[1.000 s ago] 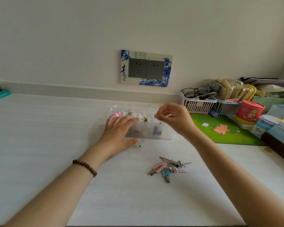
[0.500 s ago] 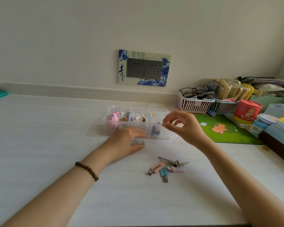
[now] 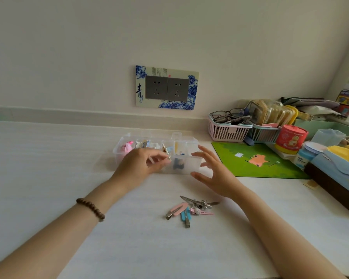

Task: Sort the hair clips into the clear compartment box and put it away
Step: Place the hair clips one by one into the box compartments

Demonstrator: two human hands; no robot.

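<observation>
The clear compartment box stands open on the white table, with several clips in its compartments, among them a pink one at the left end. My left hand hovers over the box's front, its fingertips pinched on a small hair clip. My right hand is beside the box's right end, fingers spread and holding nothing. A loose pile of hair clips, pink, blue and silver, lies on the table nearer to me, between my forearms.
A green mat lies right of the box. Behind it stand a pink basket holding glasses, a red canister and a dark box with blue cloth. A wall socket is above the table.
My left hand rose from the table with a small clip and moved over the box. My right hand opened its pinch, spread its fingers and dropped to the box's right end.
</observation>
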